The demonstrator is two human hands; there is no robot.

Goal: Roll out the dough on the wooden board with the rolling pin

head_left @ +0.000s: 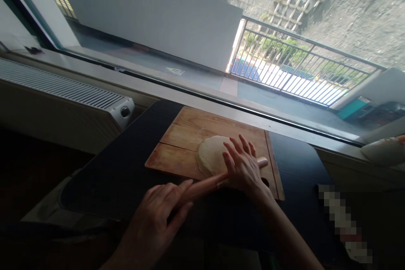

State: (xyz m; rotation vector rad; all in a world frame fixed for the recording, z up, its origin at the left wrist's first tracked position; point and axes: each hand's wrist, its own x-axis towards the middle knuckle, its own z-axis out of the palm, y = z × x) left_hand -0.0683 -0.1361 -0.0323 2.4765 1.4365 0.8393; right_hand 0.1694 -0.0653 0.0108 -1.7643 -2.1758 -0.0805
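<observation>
Dough | likely rolling-out | left hand — clamped on rolling pin | right hand — splayed atop | next: probably even pressure

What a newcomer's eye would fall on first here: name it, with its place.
Likely first: the pale, flattened dough on the wooden board, mid-picture. Next, the left hand holds the rolling pin at its near end, while the right hand lies over it toward its far end. At upper right, the sunlit railing outside also stands out.
</observation>
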